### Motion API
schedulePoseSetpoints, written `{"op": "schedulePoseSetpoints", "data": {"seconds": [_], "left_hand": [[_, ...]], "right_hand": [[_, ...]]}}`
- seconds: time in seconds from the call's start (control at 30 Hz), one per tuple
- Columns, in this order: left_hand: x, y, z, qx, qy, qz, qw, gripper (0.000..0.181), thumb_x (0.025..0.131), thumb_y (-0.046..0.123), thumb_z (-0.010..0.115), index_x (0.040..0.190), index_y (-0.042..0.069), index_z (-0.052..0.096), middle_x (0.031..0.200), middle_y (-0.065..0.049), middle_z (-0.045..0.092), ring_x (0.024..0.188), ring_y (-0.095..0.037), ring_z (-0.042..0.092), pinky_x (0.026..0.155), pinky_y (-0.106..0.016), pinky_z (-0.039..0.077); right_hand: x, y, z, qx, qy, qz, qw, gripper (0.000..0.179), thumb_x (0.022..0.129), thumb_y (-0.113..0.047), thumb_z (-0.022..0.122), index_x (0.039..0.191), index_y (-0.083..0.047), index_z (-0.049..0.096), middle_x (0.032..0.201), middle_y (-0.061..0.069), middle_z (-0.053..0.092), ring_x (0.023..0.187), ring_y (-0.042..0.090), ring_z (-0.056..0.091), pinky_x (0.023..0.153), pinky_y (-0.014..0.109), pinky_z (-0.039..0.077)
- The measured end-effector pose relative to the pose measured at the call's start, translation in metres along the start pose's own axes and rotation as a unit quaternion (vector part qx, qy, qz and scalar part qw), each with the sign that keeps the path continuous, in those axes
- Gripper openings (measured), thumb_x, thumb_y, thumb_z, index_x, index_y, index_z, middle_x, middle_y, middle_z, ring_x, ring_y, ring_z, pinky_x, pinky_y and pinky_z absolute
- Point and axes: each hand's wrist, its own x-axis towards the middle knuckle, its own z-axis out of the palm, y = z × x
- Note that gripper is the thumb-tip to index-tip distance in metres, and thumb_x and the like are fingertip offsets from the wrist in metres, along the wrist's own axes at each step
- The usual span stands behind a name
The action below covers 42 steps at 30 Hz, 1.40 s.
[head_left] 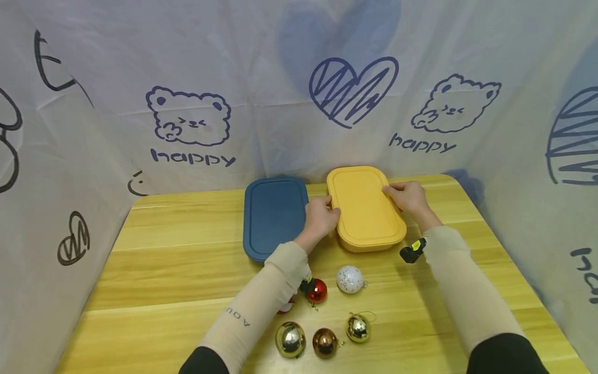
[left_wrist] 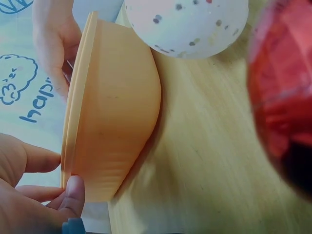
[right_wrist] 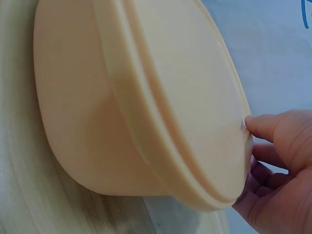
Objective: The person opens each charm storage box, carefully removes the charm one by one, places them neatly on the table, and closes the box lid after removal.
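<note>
A yellow food container (left_wrist: 117, 97) stands on the table with its yellow lid (head_left: 366, 205) lying over the top. My left hand (head_left: 321, 217) pinches the lid's left edge; in the left wrist view the thumb is at the rim's underside. On the opposite side, my right hand (head_left: 408, 197) grips the lid's right edge. Its thumb (right_wrist: 261, 126) lies at the edge of the top face, and the fingers curl below the rim. Just left of my left hand sits a blue lidded container (head_left: 275, 215), partly behind that wrist.
Nearer me lie a white speckled ball ornament (head_left: 350, 279), a red one (head_left: 317, 291), a brown one (head_left: 324, 343) and two gold ones, one larger (head_left: 290, 339) and one smaller (head_left: 357, 328). Another red-and-white thing (head_left: 286, 306) is mostly behind my left forearm. A printed cloth (head_left: 266, 130) hangs behind the table.
</note>
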Motion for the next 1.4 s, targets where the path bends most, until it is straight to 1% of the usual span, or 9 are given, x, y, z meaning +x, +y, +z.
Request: {"op": "schedulePoseSetpoints", "data": {"seconds": [0.27, 0.53, 0.67, 0.77, 0.9, 1.0, 1.1, 1.27, 1.4], "left_hand": [[0.001, -0.001, 0.001, 0.01, -0.006, -0.004, 0.9999, 0.045, 0.102, 0.013, 0.065, 0.146, 0.002, 0.061, 0.142, -0.017, 0.068, 0.132, -0.032, 0.062, 0.107, -0.04, 0.053], [0.0, 0.0, -0.002, -0.001, -0.027, -0.017, 0.9995, 0.047, 0.105, 0.013, 0.062, 0.15, 0.002, 0.056, 0.152, -0.018, 0.059, 0.139, -0.031, 0.057, 0.107, -0.039, 0.053], [-0.002, 0.0, -0.004, 0.001, -0.03, -0.013, 0.9995, 0.045, 0.105, 0.011, 0.061, 0.149, 0.002, 0.058, 0.154, -0.02, 0.057, 0.133, -0.03, 0.059, 0.101, -0.037, 0.053], [-0.002, 0.0, -0.004, 0.009, -0.025, -0.001, 0.9997, 0.019, 0.104, 0.011, 0.062, 0.108, -0.002, 0.075, 0.105, -0.014, 0.074, 0.096, -0.024, 0.064, 0.08, -0.029, 0.051], [-0.002, -0.001, -0.003, 0.022, -0.022, 0.011, 0.9995, 0.028, 0.104, 0.011, 0.063, 0.079, 0.006, 0.054, 0.074, -0.005, 0.044, 0.073, -0.022, 0.048, 0.066, -0.027, 0.039], [-0.003, -0.001, -0.003, 0.029, -0.023, 0.007, 0.9993, 0.021, 0.105, 0.012, 0.063, 0.114, -0.003, 0.074, 0.111, -0.015, 0.073, 0.104, -0.025, 0.067, 0.079, -0.027, 0.049], [-0.003, -0.001, -0.003, 0.03, -0.028, 0.008, 0.9991, 0.035, 0.105, 0.013, 0.062, 0.134, -0.005, 0.068, 0.138, -0.023, 0.068, 0.123, -0.032, 0.066, 0.087, -0.031, 0.053], [-0.005, -0.001, -0.001, 0.042, -0.026, 0.026, 0.9984, 0.031, 0.106, 0.013, 0.061, 0.13, -0.005, 0.07, 0.134, -0.024, 0.068, 0.107, -0.032, 0.067, 0.081, -0.033, 0.053], [-0.002, -0.003, -0.002, 0.037, -0.034, 0.022, 0.9985, 0.042, 0.106, 0.015, 0.061, 0.145, -0.002, 0.061, 0.139, -0.023, 0.068, 0.11, -0.031, 0.069, 0.084, -0.032, 0.055]], "right_hand": [[0.002, 0.002, 0.005, -0.003, 0.006, 0.003, 1.0, 0.051, 0.107, -0.035, 0.06, 0.143, 0.002, 0.064, 0.135, 0.027, 0.069, 0.094, 0.025, 0.07, 0.068, 0.019, 0.052], [-0.003, 0.0, 0.006, 0.012, -0.001, 0.006, 0.9999, 0.054, 0.108, -0.036, 0.059, 0.146, 0.002, 0.061, 0.144, 0.026, 0.064, 0.121, 0.037, 0.066, 0.1, 0.044, 0.057], [-0.006, 0.0, 0.007, 0.018, 0.003, -0.004, 0.9998, 0.053, 0.107, -0.036, 0.06, 0.144, 0.002, 0.062, 0.143, 0.026, 0.064, 0.126, 0.04, 0.065, 0.102, 0.047, 0.056], [-0.007, 0.001, 0.008, 0.022, 0.008, -0.008, 0.9997, 0.052, 0.107, -0.036, 0.061, 0.143, 0.002, 0.063, 0.142, 0.026, 0.064, 0.126, 0.041, 0.065, 0.103, 0.048, 0.056], [-0.008, 0.003, 0.009, 0.022, 0.013, -0.008, 0.9996, 0.052, 0.107, -0.037, 0.061, 0.142, 0.001, 0.063, 0.143, 0.025, 0.064, 0.129, 0.041, 0.064, 0.105, 0.049, 0.055], [-0.007, 0.004, 0.011, 0.018, 0.017, -0.013, 0.9996, 0.052, 0.107, -0.037, 0.06, 0.141, 0.002, 0.064, 0.141, 0.025, 0.065, 0.128, 0.04, 0.064, 0.104, 0.048, 0.055], [-0.006, 0.006, 0.012, 0.014, 0.023, -0.019, 0.9995, 0.052, 0.107, -0.038, 0.06, 0.14, 0.002, 0.066, 0.139, 0.025, 0.067, 0.126, 0.04, 0.066, 0.102, 0.047, 0.056], [-0.007, 0.007, 0.012, 0.011, 0.026, -0.023, 0.9993, 0.052, 0.107, -0.038, 0.059, 0.139, 0.002, 0.066, 0.137, 0.026, 0.068, 0.123, 0.04, 0.067, 0.1, 0.047, 0.057], [-0.006, 0.007, 0.011, 0.014, 0.023, -0.022, 0.9994, 0.052, 0.107, -0.037, 0.059, 0.141, 0.002, 0.065, 0.139, 0.026, 0.066, 0.125, 0.041, 0.066, 0.102, 0.049, 0.056]]}}
